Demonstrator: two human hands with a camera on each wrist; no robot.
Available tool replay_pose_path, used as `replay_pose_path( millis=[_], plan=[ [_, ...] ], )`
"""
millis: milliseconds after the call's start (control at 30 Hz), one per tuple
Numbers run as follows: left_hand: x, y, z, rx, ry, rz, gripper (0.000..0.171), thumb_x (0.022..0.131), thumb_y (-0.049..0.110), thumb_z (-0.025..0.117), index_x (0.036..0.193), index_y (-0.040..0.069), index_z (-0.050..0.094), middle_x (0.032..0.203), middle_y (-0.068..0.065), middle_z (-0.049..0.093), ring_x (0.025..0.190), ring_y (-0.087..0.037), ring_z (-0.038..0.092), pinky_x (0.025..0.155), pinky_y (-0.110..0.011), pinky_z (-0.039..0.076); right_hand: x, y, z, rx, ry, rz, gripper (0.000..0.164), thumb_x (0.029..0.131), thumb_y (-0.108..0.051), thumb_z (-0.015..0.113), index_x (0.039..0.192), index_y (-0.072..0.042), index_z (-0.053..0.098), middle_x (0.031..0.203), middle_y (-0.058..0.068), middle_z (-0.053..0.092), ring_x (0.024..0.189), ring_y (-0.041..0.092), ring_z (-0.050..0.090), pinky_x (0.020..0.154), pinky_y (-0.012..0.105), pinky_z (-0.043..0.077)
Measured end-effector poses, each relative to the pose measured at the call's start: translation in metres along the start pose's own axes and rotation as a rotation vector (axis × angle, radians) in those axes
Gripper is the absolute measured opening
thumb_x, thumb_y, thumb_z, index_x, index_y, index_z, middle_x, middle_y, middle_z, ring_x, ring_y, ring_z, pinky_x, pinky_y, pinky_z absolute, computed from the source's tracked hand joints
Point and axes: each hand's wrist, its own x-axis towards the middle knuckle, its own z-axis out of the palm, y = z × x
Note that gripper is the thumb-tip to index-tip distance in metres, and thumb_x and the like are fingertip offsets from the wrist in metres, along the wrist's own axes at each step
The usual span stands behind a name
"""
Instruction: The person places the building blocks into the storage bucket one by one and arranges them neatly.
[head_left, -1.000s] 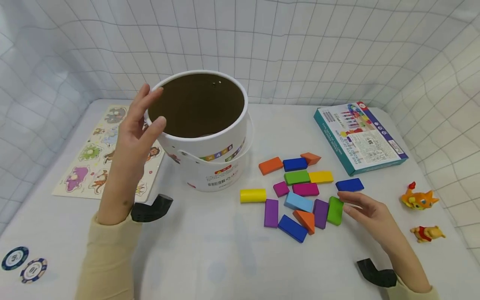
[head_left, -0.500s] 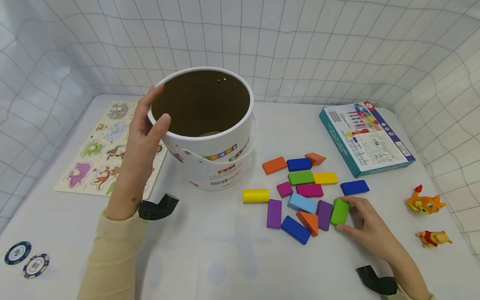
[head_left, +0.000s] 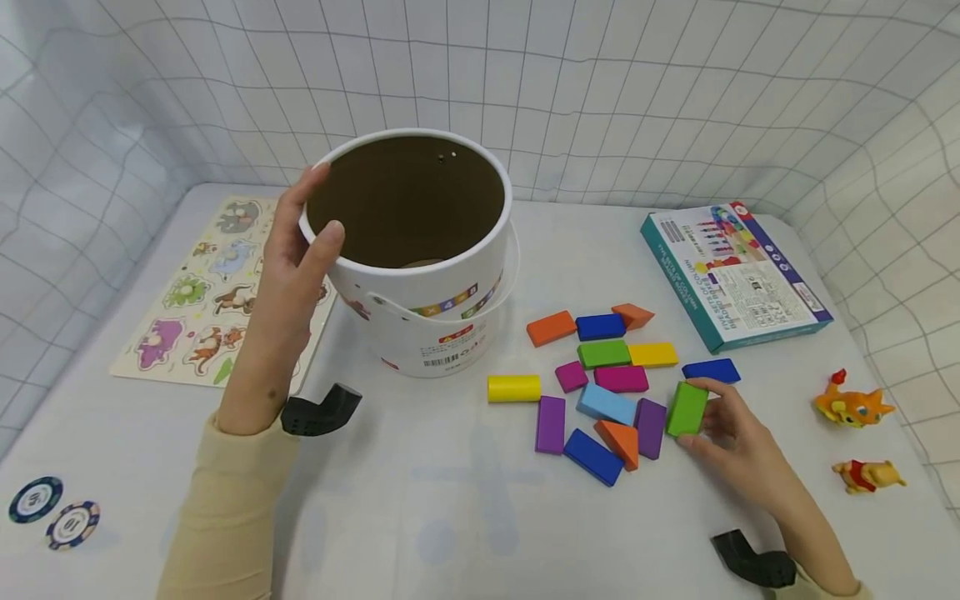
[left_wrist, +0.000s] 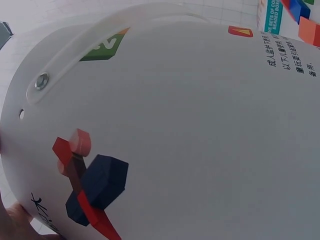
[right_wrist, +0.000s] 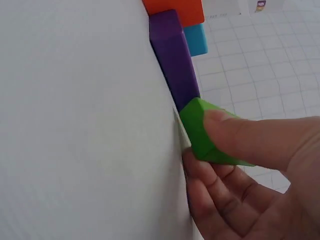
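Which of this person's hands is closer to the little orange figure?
Right: the right hand pinches a green block a short way left of the orange figure in the head view; the left hand is farther off, holding the rim of the white bucket.

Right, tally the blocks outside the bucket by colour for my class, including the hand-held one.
Orange blocks: 3
Dark blue blocks: 3
Green blocks: 2, one held in the right hand
Yellow blocks: 2
Magenta blocks: 2
Purple blocks: 2
Light blue block: 1
Total: 15
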Motion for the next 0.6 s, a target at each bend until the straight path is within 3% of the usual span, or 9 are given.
replay_pose_path(
  millis=[100,267,400,500,600],
  plan=[
    [0.000,0.001,0.001,-0.006,0.006,0.008,0.055,0.084,0.019,0.053,0.135,0.014,0.035,0.142,0.002,0.021,0.129,-0.021,0.019,0.100,-0.039,0.027,0.004,-0.005,-0.007,0.123,-0.007,-0.027,0.069,0.078,-0.005,0.065,0.135,-0.017,0.028,0.099,0.006,0.047,0.076,0.009,0.057,0.067,0.016,0.047],
    [-0.001,0.000,0.003,0.001,0.014,0.018,0.055,0.084,0.019,0.053,0.135,0.015,0.036,0.142,0.003,0.022,0.130,-0.020,0.017,0.102,-0.040,0.024,0.022,-0.041,-0.031,0.517,0.010,-0.169,0.060,0.084,0.009,0.050,0.136,-0.009,0.025,0.103,0.011,0.044,0.081,0.012,0.061,0.067,0.021,0.050],
    [0.001,0.000,0.004,0.014,0.007,0.023,0.055,0.084,0.020,0.053,0.135,0.015,0.035,0.142,0.003,0.021,0.131,-0.016,0.016,0.104,-0.040,0.020,0.050,-0.101,-0.048,0.747,0.048,-0.310,0.057,0.086,0.012,0.043,0.136,-0.009,0.028,0.116,0.014,0.041,0.093,0.018,0.059,0.070,0.025,0.050],
    [0.001,-0.001,0.002,0.017,0.004,0.026,0.055,0.084,0.021,0.053,0.136,0.014,0.035,0.142,0.002,0.021,0.131,-0.016,0.015,0.104,-0.039,0.019,0.073,-0.156,-0.051,0.816,0.035,-0.360,0.053,0.088,0.005,0.045,0.135,-0.014,0.031,0.122,0.017,0.038,0.098,0.026,0.055,0.073,0.030,0.050],
    [-0.001,-0.002,0.000,0.019,0.002,0.021,0.055,0.085,0.021,0.053,0.136,0.015,0.034,0.141,0.003,0.023,0.130,-0.019,0.017,0.102,-0.039,0.023,0.099,-0.209,-0.045,0.834,-0.034,-0.416,0.050,0.088,-0.001,0.048,0.133,-0.018,0.034,0.118,0.019,0.042,0.098,0.032,0.054,0.077,0.035,0.049]
  ],
)
